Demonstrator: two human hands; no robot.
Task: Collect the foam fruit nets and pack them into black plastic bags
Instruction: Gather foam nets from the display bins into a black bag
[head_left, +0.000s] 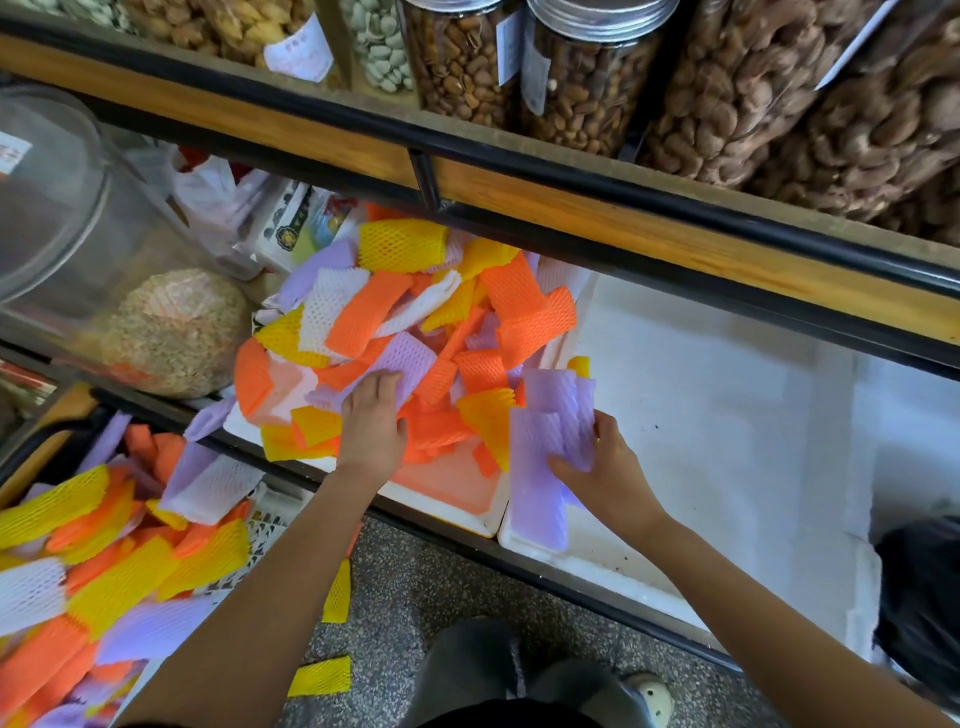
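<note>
A heap of foam fruit nets (415, 312) in orange, yellow, purple and white fills a white foam box (467, 512) on the lower shelf. My left hand (371, 421) reaches into the heap, its fingers curled on a purple net (408, 358). My right hand (602, 467) grips a stack of purple nets (545, 457) at the box's right edge. A black plastic bag (919, 597) shows at the far right edge.
A second pile of nets (114, 561) lies at lower left over a crate. Two yellow nets (319, 675) lie on the speckled floor. An empty white foam box (727, 415) sits to the right. Jars of nuts (587, 78) stand on the upper shelf.
</note>
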